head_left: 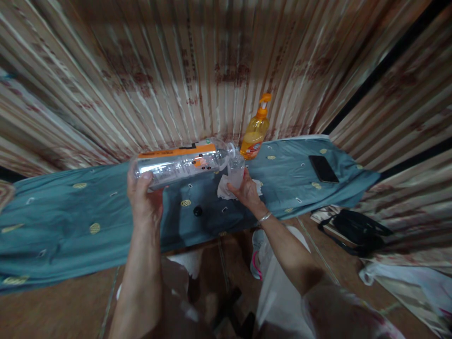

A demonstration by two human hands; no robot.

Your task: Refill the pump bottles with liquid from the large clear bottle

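Observation:
My left hand (pixel 146 195) is closed round the base of a large clear plastic bottle (pixel 173 165) with an orange-and-white label. The bottle lies almost level in the air, its uncapped-looking neck pointing right. At its mouth is a small translucent cup (pixel 236 170), gripped by my right hand (pixel 247 190); cloudy or clear content inside cannot be made out. Beneath the cup a crumpled white tissue (pixel 224 189) rests on the blue-green cloth (pixel 116 202). A small black cap (pixel 197 211) sits on the cloth below the bottle.
Behind the cup stands an orange pump bottle (pixel 254 136). A black phone (pixel 323 169) lies at the cloth's right end. Pleated curtains (pixel 169 70) hang behind the covered surface. On the tiled floor at right is a black bag (pixel 356 230).

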